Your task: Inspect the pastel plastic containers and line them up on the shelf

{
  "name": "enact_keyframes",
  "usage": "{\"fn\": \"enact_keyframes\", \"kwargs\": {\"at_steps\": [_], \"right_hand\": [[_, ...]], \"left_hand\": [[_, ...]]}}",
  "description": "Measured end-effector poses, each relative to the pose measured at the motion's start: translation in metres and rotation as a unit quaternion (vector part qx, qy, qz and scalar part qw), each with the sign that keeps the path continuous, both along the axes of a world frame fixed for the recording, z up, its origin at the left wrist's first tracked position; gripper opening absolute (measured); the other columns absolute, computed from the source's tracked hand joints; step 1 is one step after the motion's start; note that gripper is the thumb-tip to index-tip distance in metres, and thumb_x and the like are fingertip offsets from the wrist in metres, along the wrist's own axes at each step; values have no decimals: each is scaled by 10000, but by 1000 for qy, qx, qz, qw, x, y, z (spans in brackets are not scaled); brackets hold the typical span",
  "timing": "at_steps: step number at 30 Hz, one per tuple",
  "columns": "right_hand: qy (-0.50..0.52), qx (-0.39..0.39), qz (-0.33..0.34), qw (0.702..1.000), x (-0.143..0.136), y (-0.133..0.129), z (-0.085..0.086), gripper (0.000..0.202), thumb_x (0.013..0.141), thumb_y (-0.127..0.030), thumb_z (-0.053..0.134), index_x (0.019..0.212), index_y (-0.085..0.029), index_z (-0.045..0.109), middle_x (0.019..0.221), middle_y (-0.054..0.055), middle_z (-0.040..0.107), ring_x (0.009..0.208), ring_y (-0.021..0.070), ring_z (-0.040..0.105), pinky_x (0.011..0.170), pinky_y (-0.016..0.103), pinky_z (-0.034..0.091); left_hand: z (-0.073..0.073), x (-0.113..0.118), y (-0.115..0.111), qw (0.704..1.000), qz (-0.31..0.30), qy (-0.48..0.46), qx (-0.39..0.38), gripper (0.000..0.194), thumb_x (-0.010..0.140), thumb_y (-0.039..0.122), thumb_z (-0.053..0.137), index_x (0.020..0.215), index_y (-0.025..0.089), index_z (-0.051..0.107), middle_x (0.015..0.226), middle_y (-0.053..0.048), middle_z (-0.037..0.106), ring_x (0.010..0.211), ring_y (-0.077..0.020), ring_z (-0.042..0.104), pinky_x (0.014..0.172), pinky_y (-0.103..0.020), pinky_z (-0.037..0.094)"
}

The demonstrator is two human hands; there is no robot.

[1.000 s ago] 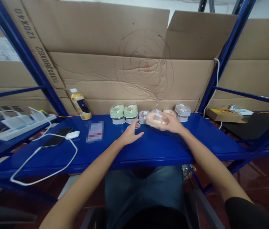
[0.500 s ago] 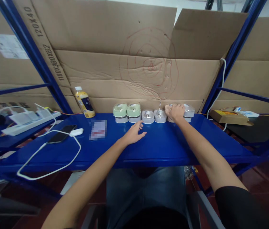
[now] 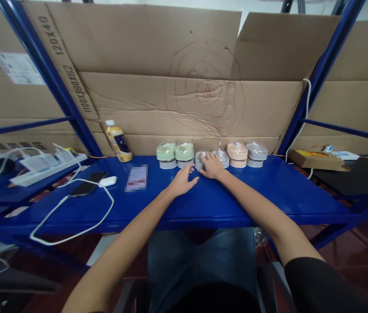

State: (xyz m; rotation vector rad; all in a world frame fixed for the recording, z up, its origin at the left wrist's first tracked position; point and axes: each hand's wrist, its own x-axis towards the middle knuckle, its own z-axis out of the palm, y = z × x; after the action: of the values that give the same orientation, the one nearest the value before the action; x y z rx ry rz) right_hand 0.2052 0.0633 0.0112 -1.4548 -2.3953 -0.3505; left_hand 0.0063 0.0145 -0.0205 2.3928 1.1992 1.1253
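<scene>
At the middle of the frame six small lidded containers line the back of the counter (image 3: 268, 191) — the pink container (image 3: 237, 152) already sits in the row, while the right hand (image 3: 212, 166) rests its loosely spread grip on the grey container (image 3: 201, 158) and the left hand (image 3: 181, 182) lies open just beside.

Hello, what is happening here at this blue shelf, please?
A seated person works at a blue shelf where small lidded containers stand in a row against the cardboard. The right hand rests on a grey container in the middle of the row, with an open grip. The left hand lies open on the shelf just in front. A pink container stands in the row to the right, between grey ones.
</scene>
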Motion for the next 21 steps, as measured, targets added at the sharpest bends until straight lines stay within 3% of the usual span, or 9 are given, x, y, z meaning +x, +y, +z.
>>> {"fn": "enact_keyframes", "kwargs": {"at_steps": [3,7,10,13,15,17,19,21], "right_hand": [[16,17,38,999,10,-20,-5,722,889,-494,719,1480,-138,505,1537,251,506,1440,439,441,1196,604,314],[84,7,91,992,27,-56,2,538,917,-579,660,1297,-201,617,1377,181,636,1322,386,563,1138,541,420],[143,-22,-4,989,23,-74,8,623,879,-696,642,1218,-174,621,1254,217,668,1185,414,646,1000,541,518],[149,-78,-70,983,14,-78,11,757,795,-684,733,1299,-143,574,1211,258,675,1083,450,691,881,546,559],[155,-104,-22,982,14,-75,12,783,747,-601,809,1346,-162,559,1220,227,688,1098,427,695,898,518,562],[188,-124,77,971,24,-68,13,812,712,-518,853,1387,-188,544,1302,184,676,1191,387,668,990,498,543],[248,-156,163,942,41,-61,15,830,715,-479,852,1427,-206,523,1401,150,640,1284,346,629,1086,491,503],[318,-185,198,909,60,-52,18,792,750,-471,825,1441,-232,519,1471,124,602,1344,313,598,1147,486,466]], "left_hand": [[1,-1,0,1000,6,-12,17,586,877,388,695,1388,207,473,1238,-118,641,1170,-294,646,1028,-508,553],[5,-2,-3,1000,-16,-20,17,707,883,492,718,1449,199,410,1420,-181,566,1307,-343,595,1099,-547,508],[9,-4,-7,999,-47,-20,0,742,916,498,676,1500,176,352,1530,-221,483,1412,-368,522,1156,-569,458],[11,-6,-8,998,-66,-9,-13,821,892,491,701,1536,156,317,1587,-242,422,1470,-389,461,1200,-585,407],[12,-6,-9,997,-73,-9,-26,907,851,504,749,1560,164,297,1604,-240,406,1487,-402,440,1213,-595,387],[13,-6,-10,996,-82,-16,-40,996,807,523,798,1583,175,280,1614,-235,398,1495,-407,429,1220,-597,377],[14,-5,-10,994,-90,-28,-47,1086,755,545,850,1598,173,275,1621,-238,393,1498,-407,425,1226,-592,367],[14,-3,-11,994,-97,-32,-46,1173,690,563,901,1607,175,281,1619,-237,402,1496,-405,428,1232,-589,358]]}}
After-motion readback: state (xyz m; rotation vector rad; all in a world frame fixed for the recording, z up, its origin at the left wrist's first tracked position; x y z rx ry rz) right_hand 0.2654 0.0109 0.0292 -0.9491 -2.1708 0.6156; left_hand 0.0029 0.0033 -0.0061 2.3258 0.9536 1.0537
